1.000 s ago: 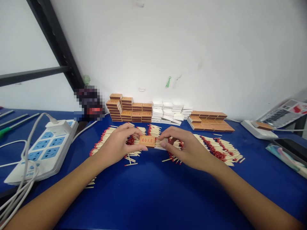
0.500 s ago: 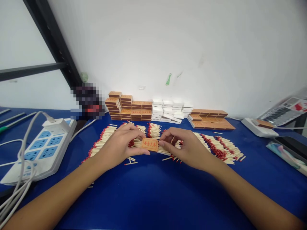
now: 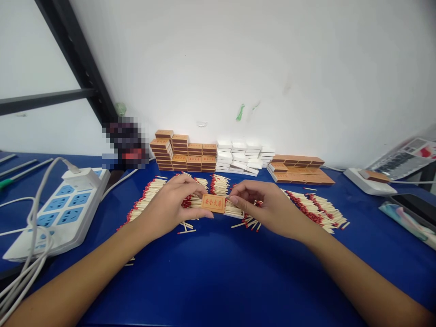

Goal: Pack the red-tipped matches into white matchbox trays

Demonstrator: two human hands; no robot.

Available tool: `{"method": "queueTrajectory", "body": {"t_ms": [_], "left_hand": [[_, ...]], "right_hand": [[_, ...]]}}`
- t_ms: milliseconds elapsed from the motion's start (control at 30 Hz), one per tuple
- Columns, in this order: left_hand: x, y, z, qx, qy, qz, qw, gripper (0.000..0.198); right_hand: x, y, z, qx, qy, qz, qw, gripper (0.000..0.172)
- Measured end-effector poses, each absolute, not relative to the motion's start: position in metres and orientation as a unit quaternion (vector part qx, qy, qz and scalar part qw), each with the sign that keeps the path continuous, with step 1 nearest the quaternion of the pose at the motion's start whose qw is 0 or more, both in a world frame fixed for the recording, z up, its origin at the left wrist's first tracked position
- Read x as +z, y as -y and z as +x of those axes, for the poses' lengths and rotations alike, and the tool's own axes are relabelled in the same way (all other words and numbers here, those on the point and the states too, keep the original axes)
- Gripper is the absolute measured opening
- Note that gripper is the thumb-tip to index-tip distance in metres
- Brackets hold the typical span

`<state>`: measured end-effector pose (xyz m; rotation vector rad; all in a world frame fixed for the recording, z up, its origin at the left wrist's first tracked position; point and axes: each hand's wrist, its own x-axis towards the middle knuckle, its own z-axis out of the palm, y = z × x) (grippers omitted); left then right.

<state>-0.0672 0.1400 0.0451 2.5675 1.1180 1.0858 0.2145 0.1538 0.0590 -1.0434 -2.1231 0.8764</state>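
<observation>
My left hand (image 3: 180, 197) pinches an orange matchbox sleeve (image 3: 213, 203) with red characters, thumb along its lower edge and fingers at its left end. From the sleeve's right end sticks out a white inner tray (image 3: 235, 210) filled with matches. My right hand (image 3: 260, 200) grips this tray between thumb and fingers; part of its far side is hidden behind them. Behind and beneath both hands lie rows of loose red-tipped matches (image 3: 220, 185). A few stray matches (image 3: 250, 223) are scattered just in front of the right hand.
Along the wall stand stacked matchboxes (image 3: 195, 160), white trays (image 3: 238, 156) and orange sleeves (image 3: 299, 175). At left is a white power strip (image 3: 80, 227) with cables. Another white strip (image 3: 369, 181) and a dark phone (image 3: 415, 209) are at right. The blue table (image 3: 218, 277) extends in front.
The right hand has shifted slightly to the right at the sleeve's end. More of the match-filled tray now shows outside the sleeve. The left hand keeps its hold.
</observation>
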Motion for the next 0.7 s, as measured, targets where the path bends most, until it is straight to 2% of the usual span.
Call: {"method": "queueTrajectory", "body": {"t_ms": [200, 367, 500, 700], "left_hand": [[0.045, -0.139, -0.066, 0.362, -0.366, 0.855, 0.064, 0.038], [0.044, -0.140, -0.066, 0.390, -0.404, 0.827, 0.036, 0.040], [0.043, -0.139, -0.064, 0.408, -0.417, 0.812, 0.004, 0.040], [0.044, -0.130, -0.054, 0.433, -0.408, 0.804, -0.006, 0.040]], "right_hand": [[0.057, -0.154, 0.213, 0.353, 0.788, -0.394, 0.316, 0.034], [0.053, -0.159, 0.215, 0.380, 0.749, -0.418, 0.347, 0.054], [0.053, -0.149, 0.209, 0.399, 0.752, -0.431, 0.298, 0.071], [0.058, -0.120, 0.191, 0.355, 0.794, -0.417, 0.264, 0.072]]}}
